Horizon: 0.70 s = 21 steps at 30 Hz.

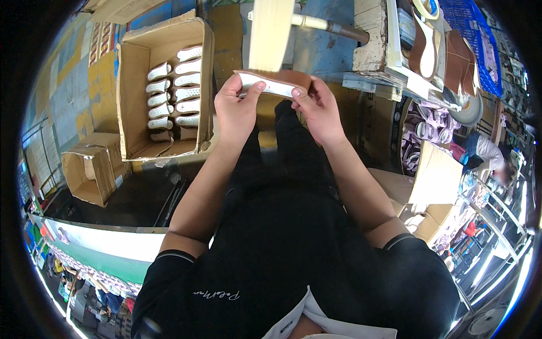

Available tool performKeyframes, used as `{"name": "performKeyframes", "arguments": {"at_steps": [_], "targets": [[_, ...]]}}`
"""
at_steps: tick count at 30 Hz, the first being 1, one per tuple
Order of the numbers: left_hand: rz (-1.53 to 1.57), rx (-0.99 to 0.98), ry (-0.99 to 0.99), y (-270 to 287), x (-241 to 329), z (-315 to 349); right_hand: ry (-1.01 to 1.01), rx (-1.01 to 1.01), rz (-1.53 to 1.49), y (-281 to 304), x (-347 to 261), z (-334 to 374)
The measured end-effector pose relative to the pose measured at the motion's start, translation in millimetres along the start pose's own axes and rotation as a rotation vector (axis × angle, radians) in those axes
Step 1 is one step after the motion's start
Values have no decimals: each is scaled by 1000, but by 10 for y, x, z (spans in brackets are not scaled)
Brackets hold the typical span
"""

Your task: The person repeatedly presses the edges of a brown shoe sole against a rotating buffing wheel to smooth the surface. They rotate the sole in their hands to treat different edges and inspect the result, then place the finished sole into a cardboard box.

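Between my two hands is a shoe sole (270, 86), with a white face toward me and a brown upper edge. My left hand (236, 110) pinches its left end, thumb on the white face. At the other end, my right hand (322, 113) grips it, with the thumb also pressed on the white side. Just beyond the sole is a broad cream-coloured wheel (272, 34), blurred at its lower edge, which appears to touch the brown edge. A shaft (330, 26) runs from the wheel to the right. Fingers behind the sole are partly hidden.
At left, a tall cardboard box (129, 101) holds two columns of white-and-brown soles (188, 80). A smaller box (106, 166) stands nearer. A worn bench (370, 28) at right carries brown soles (460, 62) beside a blue basket (480, 42). Lilac pieces (426, 127) fill a box below; a person (488, 150) is farther right.
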<state>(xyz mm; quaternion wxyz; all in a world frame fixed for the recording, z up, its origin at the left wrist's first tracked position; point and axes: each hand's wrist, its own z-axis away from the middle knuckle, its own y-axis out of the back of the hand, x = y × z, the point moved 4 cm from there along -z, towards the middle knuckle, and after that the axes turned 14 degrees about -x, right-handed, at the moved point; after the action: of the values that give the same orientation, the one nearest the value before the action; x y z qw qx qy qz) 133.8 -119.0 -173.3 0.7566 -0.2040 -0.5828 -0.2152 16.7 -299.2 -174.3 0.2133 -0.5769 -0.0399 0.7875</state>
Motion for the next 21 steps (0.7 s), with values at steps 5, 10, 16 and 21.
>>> {"name": "performKeyframes", "arguments": {"at_steps": [5,10,16,21], "targets": [[59,-74,-101,-114,94,13,110,-26,89,25,-294,173],[42,-60,-78,-116,120,211,143,-51,205,-29,-414,372],[-92,-6,-200,-15,287,479,185,-129,219,-190,-494,595],[-133,-16,-342,72,492,602,284,-179,268,-311,-607,657]]}}
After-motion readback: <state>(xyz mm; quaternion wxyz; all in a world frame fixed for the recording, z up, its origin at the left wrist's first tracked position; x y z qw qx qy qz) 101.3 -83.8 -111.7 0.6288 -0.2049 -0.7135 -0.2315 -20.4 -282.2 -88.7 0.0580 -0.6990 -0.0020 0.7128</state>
